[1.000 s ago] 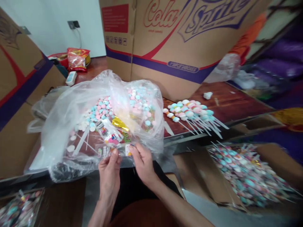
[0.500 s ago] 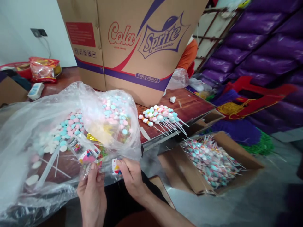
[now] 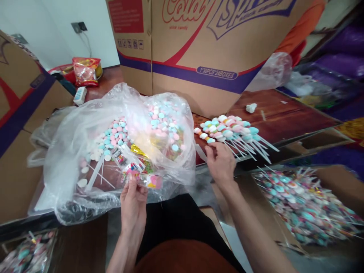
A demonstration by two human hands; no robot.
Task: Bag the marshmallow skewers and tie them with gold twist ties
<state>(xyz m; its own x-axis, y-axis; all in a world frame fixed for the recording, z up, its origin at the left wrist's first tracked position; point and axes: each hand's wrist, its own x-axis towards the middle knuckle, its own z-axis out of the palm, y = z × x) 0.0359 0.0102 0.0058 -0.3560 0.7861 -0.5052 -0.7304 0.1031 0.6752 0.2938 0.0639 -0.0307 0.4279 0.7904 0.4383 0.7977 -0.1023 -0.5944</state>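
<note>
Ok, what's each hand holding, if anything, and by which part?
The left hand holds a clear printed packet by one end; the right hand is at a candy skewer, grip unclear.

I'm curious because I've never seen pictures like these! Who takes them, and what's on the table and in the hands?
These are a person's two bare hands. A camera worn on that person's head takes every picture, looking forward and down. The left hand holds a clear printed wrapper. The right hand is beside a pile of candies on sticks; I can't tell if it grips one. Also on the table: a clear plastic bag, loose pink, blue and white candies, and a cardboard box.
</note>
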